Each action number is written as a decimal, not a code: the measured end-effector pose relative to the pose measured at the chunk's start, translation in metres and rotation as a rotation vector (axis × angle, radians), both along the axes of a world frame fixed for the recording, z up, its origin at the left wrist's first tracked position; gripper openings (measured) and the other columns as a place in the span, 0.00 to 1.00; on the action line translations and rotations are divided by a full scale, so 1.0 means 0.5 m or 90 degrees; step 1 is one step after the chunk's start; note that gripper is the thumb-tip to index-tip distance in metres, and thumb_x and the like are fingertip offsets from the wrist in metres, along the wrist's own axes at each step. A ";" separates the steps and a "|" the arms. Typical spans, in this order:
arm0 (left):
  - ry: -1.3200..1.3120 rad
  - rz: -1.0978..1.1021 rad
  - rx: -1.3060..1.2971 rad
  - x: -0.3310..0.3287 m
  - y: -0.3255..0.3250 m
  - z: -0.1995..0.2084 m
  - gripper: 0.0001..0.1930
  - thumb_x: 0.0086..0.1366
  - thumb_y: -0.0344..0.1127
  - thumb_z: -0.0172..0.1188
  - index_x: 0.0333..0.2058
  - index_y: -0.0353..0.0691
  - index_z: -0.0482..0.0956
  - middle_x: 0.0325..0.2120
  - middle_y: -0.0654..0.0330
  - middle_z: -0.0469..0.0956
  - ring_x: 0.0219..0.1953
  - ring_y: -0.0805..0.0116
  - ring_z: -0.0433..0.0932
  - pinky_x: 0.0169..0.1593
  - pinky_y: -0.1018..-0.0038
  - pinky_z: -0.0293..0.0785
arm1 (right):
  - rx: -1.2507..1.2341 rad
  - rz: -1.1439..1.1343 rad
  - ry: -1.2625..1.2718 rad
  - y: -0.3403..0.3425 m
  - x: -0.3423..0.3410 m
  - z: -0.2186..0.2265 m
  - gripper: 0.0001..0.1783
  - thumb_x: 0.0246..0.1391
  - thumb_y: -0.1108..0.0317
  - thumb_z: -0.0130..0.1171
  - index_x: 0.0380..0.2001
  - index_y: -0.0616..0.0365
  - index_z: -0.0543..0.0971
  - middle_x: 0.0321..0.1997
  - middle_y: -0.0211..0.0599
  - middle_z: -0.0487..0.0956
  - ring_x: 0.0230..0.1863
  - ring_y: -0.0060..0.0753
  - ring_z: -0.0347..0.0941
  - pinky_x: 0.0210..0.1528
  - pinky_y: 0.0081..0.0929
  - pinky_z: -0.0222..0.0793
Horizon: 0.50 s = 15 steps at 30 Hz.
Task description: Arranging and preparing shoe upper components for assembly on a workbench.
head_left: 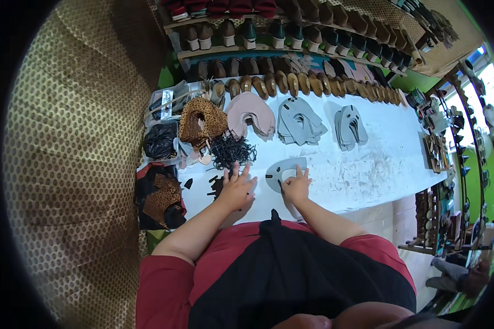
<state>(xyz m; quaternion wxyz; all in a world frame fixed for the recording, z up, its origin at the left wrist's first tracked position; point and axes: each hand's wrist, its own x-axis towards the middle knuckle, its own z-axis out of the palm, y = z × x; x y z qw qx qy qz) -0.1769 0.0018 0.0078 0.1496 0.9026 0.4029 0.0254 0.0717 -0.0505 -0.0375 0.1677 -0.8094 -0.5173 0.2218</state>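
My left hand (236,190), fingers spread, hovers over or touches the table beside a scatter of small black strips (218,185). Just beyond its fingertips lies a tangled heap of thin black strips (230,152). A grey U-shaped shoe upper piece (275,176) lies flat on the table, with small black tabs on its surface. On the near right part of this piece rests my right hand (297,187), its fingers apart and touching the grey material. Whether the right thumb pinches the edge is too small to tell.
Stacked grey upper pieces (299,123), a second grey stack (350,129), pink pieces (250,116) and leopard-print pieces (202,122) lie farther back on the white table (389,159). Shoe lasts (292,84) line its far edge. Shelves of shoes (280,39) stand behind; a patterned curtain (77,164) hangs left.
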 end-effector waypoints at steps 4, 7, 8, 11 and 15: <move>0.058 -0.075 -0.073 0.069 0.001 0.000 0.34 0.58 0.54 0.65 0.64 0.66 0.68 0.74 0.51 0.36 0.74 0.35 0.33 0.67 0.32 0.31 | -0.010 0.006 0.029 0.001 -0.007 -0.003 0.10 0.46 0.62 0.60 0.26 0.52 0.87 0.75 0.55 0.54 0.76 0.70 0.38 0.69 0.75 0.31; 0.076 -0.127 -0.098 0.097 0.005 -0.008 0.33 0.59 0.55 0.63 0.64 0.67 0.67 0.74 0.53 0.37 0.74 0.36 0.32 0.68 0.32 0.31 | -0.005 0.005 0.026 0.002 -0.008 -0.011 0.09 0.44 0.61 0.62 0.24 0.52 0.86 0.75 0.56 0.54 0.76 0.70 0.38 0.69 0.76 0.31; 0.077 -0.138 -0.086 0.102 0.006 -0.015 0.33 0.60 0.54 0.63 0.64 0.68 0.67 0.74 0.53 0.37 0.74 0.36 0.33 0.68 0.32 0.31 | 0.018 0.002 0.023 0.002 -0.009 -0.015 0.08 0.43 0.61 0.64 0.21 0.52 0.85 0.75 0.57 0.54 0.75 0.70 0.39 0.68 0.78 0.31; 0.084 -0.152 -0.076 0.112 0.009 -0.024 0.32 0.60 0.52 0.62 0.64 0.70 0.67 0.74 0.54 0.38 0.74 0.36 0.33 0.68 0.32 0.32 | 0.012 0.008 -0.005 0.000 -0.015 -0.019 0.08 0.44 0.62 0.63 0.25 0.52 0.85 0.74 0.58 0.55 0.75 0.70 0.39 0.68 0.78 0.32; 0.095 -0.145 -0.090 0.118 0.012 -0.021 0.30 0.61 0.51 0.62 0.63 0.72 0.68 0.74 0.54 0.38 0.74 0.37 0.33 0.68 0.32 0.32 | 0.002 0.036 -0.021 -0.012 -0.010 -0.008 0.09 0.49 0.61 0.61 0.29 0.52 0.84 0.74 0.57 0.54 0.76 0.69 0.38 0.69 0.76 0.31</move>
